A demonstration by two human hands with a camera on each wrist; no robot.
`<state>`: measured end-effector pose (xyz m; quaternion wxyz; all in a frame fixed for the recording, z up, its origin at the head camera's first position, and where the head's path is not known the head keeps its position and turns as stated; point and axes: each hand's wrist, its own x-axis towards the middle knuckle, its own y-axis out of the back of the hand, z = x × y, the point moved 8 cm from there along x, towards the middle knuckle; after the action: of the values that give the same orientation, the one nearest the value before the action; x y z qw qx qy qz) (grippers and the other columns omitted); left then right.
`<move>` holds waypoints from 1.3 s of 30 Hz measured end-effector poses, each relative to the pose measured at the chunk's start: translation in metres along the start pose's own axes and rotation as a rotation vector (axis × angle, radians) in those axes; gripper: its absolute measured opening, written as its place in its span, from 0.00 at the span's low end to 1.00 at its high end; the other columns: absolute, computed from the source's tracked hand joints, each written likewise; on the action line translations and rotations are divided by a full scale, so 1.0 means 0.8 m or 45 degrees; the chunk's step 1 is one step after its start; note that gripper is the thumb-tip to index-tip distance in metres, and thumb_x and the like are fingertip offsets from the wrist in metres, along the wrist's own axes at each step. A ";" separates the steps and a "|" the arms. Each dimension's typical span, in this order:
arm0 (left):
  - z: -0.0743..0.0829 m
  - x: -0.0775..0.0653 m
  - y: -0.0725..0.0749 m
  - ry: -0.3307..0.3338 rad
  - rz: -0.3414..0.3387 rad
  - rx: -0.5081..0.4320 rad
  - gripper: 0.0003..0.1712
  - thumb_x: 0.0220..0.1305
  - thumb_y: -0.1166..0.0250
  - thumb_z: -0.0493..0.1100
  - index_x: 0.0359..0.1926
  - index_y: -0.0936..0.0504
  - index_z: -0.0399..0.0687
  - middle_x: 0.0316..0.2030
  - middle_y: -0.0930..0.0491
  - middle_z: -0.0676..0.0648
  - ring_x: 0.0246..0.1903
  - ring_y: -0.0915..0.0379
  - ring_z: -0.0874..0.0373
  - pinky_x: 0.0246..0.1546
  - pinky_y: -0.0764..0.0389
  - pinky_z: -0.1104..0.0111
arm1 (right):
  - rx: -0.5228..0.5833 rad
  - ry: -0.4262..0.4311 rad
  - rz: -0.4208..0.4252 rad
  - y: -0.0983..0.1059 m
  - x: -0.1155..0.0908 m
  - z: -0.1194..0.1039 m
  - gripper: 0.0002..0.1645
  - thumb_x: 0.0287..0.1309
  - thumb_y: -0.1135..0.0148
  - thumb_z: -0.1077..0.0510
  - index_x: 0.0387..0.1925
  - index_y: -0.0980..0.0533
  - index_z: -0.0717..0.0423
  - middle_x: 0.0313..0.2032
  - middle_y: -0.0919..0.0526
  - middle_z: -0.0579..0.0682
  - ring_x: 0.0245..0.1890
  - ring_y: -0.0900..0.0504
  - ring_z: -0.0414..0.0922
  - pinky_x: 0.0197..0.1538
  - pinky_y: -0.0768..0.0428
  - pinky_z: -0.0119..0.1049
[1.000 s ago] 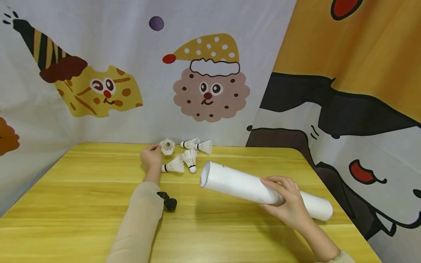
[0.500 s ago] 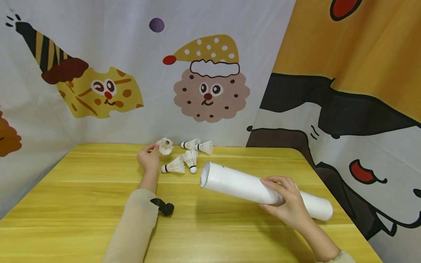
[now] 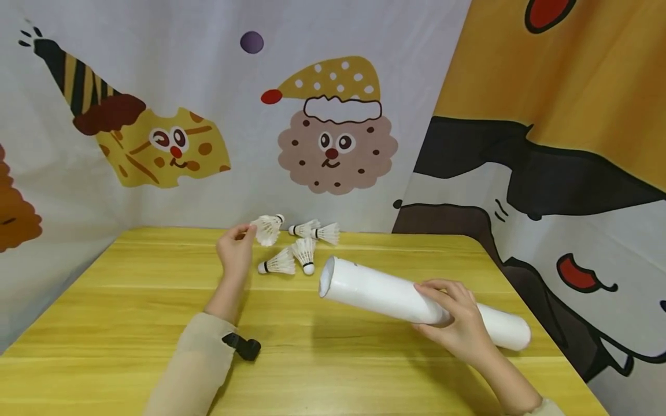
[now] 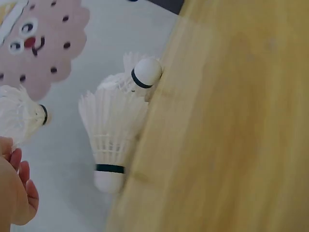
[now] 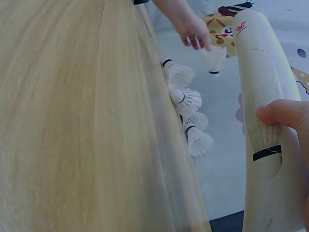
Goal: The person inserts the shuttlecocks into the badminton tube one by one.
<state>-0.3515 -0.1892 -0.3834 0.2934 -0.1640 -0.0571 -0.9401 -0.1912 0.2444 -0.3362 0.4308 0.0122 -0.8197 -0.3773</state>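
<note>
In the head view my left hand (image 3: 235, 248) pinches a white feathered shuttlecock (image 3: 267, 230) by the edge of its skirt, its cork pointing right and away from me. The left wrist view shows the fingers (image 4: 24, 179) at the feather rim. My right hand (image 3: 458, 318) grips a long white tube (image 3: 380, 289) around its middle, tilted over the table with its open end toward the left. A printed shuttlecock picture and a red mark show on the tube (image 5: 263, 58) in the right wrist view. Several other shuttlecocks (image 3: 278, 263) lie close to my left hand.
Those loose shuttlecocks (image 4: 112, 135) are grouped near the far edge of the yellow wooden table (image 3: 156, 323). Behind it hangs a printed cloth (image 3: 208, 63) with cartoon figures. A black wrist device (image 3: 244, 346) sits on my left sleeve.
My left hand lifts back slightly to the left, and the pinched shuttlecock has turned from its open skirt facing me to its cork pointing right. The right hand and tube have stayed nearly still.
</note>
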 end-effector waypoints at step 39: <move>0.117 -0.117 -0.037 -0.232 -0.867 -0.168 0.03 0.58 0.38 0.25 0.34 0.18 0.27 0.26 0.19 0.42 0.25 0.29 0.62 0.26 0.28 0.74 | 0.006 0.034 0.039 0.003 0.000 0.000 0.37 0.49 0.35 0.32 0.52 0.20 0.53 0.50 0.22 0.52 0.52 0.30 0.45 0.53 0.44 0.37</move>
<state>-0.2702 -0.0961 -0.3277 -0.0541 -0.2372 -0.0737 -0.9671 -0.1904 0.2464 -0.3346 0.4473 0.0055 -0.8149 -0.3687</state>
